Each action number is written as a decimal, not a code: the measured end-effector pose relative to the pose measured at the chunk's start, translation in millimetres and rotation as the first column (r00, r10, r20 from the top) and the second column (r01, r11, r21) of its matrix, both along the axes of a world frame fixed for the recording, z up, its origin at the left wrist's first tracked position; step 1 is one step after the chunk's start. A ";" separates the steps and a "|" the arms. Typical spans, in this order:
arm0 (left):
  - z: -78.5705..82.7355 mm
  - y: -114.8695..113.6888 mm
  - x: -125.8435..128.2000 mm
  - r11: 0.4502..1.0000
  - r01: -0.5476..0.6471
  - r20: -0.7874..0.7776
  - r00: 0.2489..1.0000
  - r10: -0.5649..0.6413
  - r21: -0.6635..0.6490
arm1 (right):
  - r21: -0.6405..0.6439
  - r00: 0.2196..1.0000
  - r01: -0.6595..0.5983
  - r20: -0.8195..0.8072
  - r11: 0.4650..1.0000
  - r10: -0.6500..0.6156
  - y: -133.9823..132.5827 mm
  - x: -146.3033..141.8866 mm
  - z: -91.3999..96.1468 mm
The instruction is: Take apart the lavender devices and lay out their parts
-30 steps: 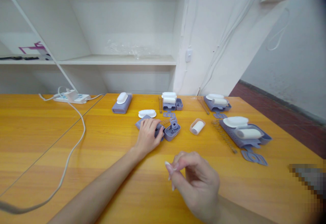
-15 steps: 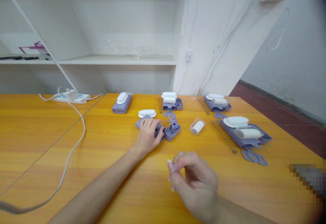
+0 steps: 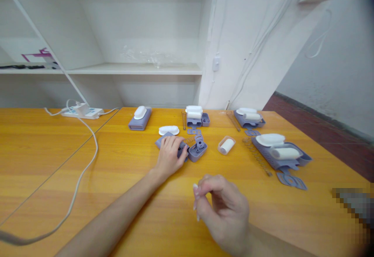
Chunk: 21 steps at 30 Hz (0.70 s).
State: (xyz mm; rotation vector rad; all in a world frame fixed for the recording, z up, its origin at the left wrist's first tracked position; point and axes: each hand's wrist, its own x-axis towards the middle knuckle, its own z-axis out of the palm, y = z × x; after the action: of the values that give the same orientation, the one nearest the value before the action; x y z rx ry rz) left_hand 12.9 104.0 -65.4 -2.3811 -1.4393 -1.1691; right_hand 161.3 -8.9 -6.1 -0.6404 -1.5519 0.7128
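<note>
Table fills lower half, shelf unit behind it, upper left. Power strip sits back left, cord trailing down left side. Mid-frame: left hand over case, cap right behind, small tray just right. Right hand lower, right of center. Roller in cover center-right, then spring, then bigger case far right.

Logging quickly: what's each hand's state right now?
Left hand: holding a boxlike purple plastic case.
Right hand: closed in a pinch; anything held can't be told.
</note>
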 end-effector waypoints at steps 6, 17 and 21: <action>0.2 0.0 -0.3 1.000 0.001 -0.004 1.000 -0.001 0.000 | -0.007 1.000 0.004 0.005 1.000 -0.004 -0.8 -0.3 -1.8; -0.3 0.2 -0.2 1.000 -0.001 -0.004 1.000 0.001 -0.003 | -0.040 1.000 0.021 -0.011 0.999 -0.022 -1.7 -3.2 -0.2; -0.1 0.1 -0.2 1.000 0.002 -0.002 1.000 -0.002 -0.012 | -0.030 1.000 0.007 -0.022 1.000 -0.007 -1.2 -4.1 0.2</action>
State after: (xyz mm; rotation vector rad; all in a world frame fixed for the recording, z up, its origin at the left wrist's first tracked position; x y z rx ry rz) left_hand 12.7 104.0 -65.5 -2.3914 -1.4472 -1.1623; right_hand 157.2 -10.1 -5.8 -0.6579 -1.5210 0.7368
